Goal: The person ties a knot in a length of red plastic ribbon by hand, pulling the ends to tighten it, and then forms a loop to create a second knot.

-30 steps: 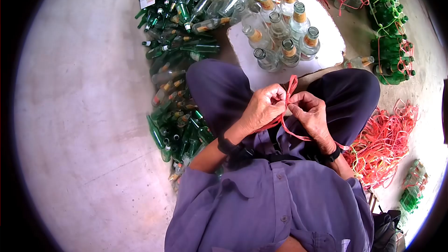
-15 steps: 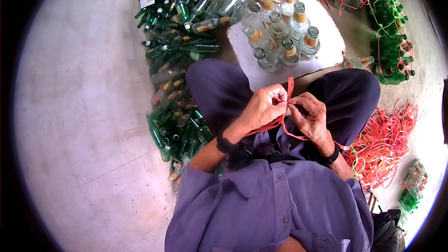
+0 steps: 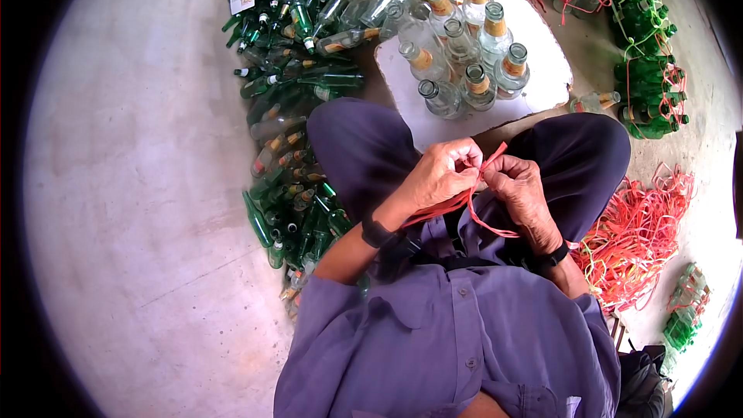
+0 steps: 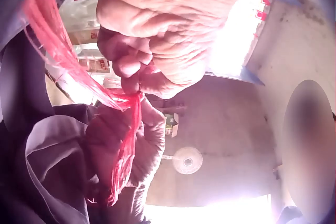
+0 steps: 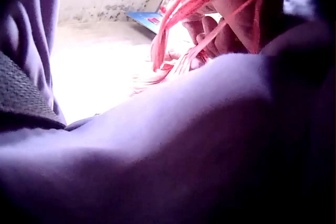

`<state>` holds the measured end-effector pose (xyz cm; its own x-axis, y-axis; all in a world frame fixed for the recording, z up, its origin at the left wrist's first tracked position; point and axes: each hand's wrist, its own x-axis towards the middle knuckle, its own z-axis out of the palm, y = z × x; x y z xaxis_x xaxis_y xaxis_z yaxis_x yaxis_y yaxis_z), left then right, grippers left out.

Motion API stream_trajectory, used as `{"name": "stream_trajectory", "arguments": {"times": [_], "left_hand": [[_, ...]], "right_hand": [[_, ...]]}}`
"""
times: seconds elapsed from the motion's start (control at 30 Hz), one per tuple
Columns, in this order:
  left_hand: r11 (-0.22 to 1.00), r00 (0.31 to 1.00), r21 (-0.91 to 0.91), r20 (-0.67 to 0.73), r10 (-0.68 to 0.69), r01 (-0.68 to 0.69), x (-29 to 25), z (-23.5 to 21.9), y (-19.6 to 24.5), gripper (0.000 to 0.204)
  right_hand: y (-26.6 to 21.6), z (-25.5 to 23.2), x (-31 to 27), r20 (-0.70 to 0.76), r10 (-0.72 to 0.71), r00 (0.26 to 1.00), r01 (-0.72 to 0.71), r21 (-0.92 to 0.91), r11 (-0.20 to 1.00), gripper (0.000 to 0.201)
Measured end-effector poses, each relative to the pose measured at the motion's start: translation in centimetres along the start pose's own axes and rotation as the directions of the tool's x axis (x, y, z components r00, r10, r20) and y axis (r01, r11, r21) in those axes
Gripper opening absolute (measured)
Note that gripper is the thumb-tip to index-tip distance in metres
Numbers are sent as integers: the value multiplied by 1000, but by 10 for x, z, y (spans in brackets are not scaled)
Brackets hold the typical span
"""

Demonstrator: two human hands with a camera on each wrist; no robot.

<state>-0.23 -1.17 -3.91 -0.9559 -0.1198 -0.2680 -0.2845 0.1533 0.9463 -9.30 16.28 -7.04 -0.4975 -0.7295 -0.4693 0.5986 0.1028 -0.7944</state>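
Both hands meet above the lap in the head view, working on red plastic twine [image 3: 496,156]. My left hand [image 3: 443,176] pinches the twine between thumb and fingers. From the other side, my right hand [image 3: 522,192] pinches it close to the left fingertips. A short end sticks up to the right between the hands, while longer strands hang below. In the left wrist view the gathered twine [image 4: 73,64] runs to a crossing at the fingertips, with a frayed end hanging down. The right wrist view shows looped twine [image 5: 164,40] beside the fingers; cloth covers much of it.
Several clear bottles [image 3: 495,35] stand on a white board [image 3: 551,70] beyond the knees. Loose green and clear bottles [image 3: 340,77] lie heaped at the left. On the right are tied green bottles [image 3: 642,23] and a tangled pile of red twine [image 3: 635,240].
The twine's upper end, upright before, now leans to the right. My right fingers have shifted slightly up and curled in around it. The left hand stays nearly in place.
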Motion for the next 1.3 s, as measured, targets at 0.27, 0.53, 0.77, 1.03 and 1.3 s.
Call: {"name": "stream_trajectory", "arguments": {"times": [0.27, 0.53, 0.77, 1.03, 1.3], "left_hand": [[730, 825, 600, -195, 530, -327, -7, 3, 25, 28], [600, 853, 772, -156, 498, -210, -12, 18, 20, 20], [655, 855, 721, -175, 489, -227, -11, 16, 15, 14], [996, 973, 75, -226, 53, -37, -12, 5, 7, 8], [992, 962, -123, -264, -72, 40, -17, 0, 0, 7]], "right_hand": [[-3, 8, 2, -116, -24, 993, 13, -92, 996, 11], [-2, 5, 3, -81, -5, 997, 5, 0, 1000, 11], [2, 2, 4, -61, -23, 998, 21, -23, 1000, 8], [0, 8, 2, -107, -37, 994, 28, -83, 996, 11], [-2, 6, 3, -109, 3, 994, -7, -41, 999, 16]]}}
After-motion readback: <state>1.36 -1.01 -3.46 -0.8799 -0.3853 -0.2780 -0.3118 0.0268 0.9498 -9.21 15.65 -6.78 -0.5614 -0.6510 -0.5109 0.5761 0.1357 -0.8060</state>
